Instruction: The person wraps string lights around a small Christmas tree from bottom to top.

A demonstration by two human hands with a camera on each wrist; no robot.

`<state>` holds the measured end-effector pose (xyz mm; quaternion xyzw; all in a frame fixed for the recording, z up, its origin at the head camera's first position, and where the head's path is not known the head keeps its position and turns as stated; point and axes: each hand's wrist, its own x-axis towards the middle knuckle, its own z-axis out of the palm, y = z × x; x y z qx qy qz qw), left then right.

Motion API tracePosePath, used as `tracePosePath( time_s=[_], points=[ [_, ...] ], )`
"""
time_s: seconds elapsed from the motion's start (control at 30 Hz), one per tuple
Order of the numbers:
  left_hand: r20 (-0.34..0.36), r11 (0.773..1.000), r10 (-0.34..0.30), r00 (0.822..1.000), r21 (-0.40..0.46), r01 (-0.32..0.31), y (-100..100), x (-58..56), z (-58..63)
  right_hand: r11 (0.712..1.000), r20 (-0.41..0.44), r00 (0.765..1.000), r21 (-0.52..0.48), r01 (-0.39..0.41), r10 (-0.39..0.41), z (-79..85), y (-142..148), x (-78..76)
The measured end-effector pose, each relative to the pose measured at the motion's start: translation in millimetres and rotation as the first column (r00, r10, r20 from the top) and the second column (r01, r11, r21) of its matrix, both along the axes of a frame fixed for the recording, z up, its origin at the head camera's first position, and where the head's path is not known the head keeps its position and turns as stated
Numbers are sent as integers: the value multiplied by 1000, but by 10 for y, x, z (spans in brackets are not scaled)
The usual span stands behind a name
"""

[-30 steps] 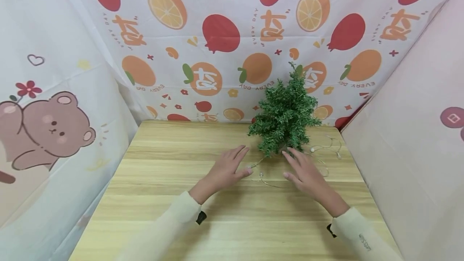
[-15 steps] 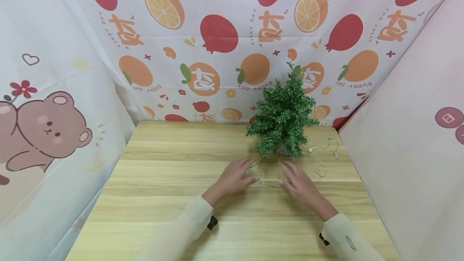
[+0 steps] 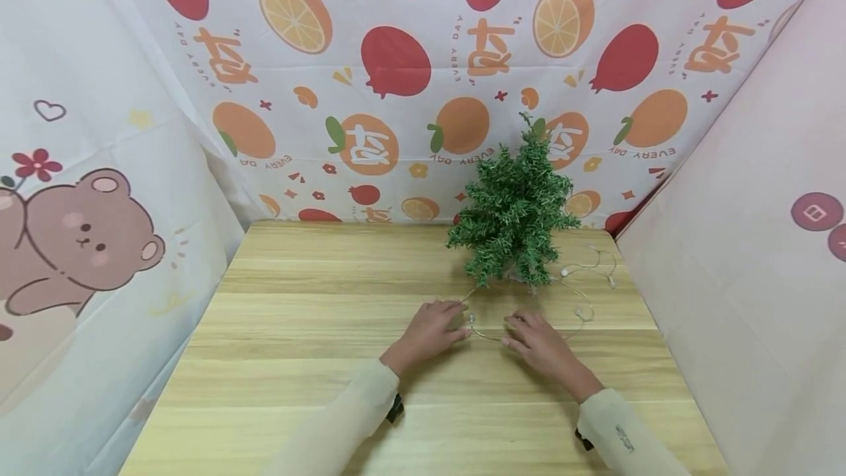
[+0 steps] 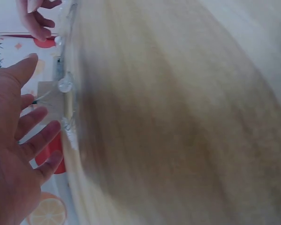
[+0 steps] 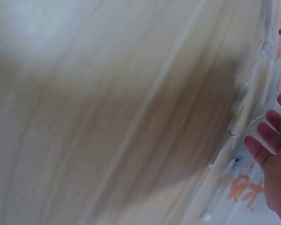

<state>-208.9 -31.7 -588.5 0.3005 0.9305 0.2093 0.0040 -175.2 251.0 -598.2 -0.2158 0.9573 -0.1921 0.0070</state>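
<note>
A small green artificial Christmas tree [image 3: 515, 211] stands upright near the back right of the table. A thin string of lights [image 3: 485, 334] with clear round bulbs lies loosely in front of it and to its right. My left hand [image 3: 429, 329] hovers low beside the wire's left part. In the left wrist view, the fingers [image 4: 40, 140] are spread, with nothing between them, and a clear bulb [image 4: 65, 85] lies beyond. Over the wire's front stretch is my right hand [image 3: 542, 347], its fingers [image 5: 258, 151] relaxed and holding nothing. The tree's base is mostly hidden.
The wooden table [image 3: 297, 344] ends at a printed fruit cloth [image 3: 396, 61] just behind the tree. Hanging cloths also stand along the left [image 3: 119, 241] and right [image 3: 740, 241] sides. More of the light string [image 3: 598, 265] trails toward the back right edge.
Both hands have drawn back from the tree toward the person and come a little closer together. Tree and lights appear about where they were; the view shifts slightly.
</note>
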Motion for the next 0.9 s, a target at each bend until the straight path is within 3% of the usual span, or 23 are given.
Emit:
tracePosePath(
  time_s=[0.27,0.5,0.9],
  points=[
    [-26,1000,-13,1000,-15,12,47,-45,-128,999,-34,999,29,12,-11,-135,2,-39],
    [-73,999,-5,997,-49,1,56,-64,-228,996,-108,994,84,-24,33,-173,-14,-68],
    [-67,999,-6,998,-51,2,113,-68,-258,995,-196,978,89,-50,67,-207,-23,-74]
  ],
)
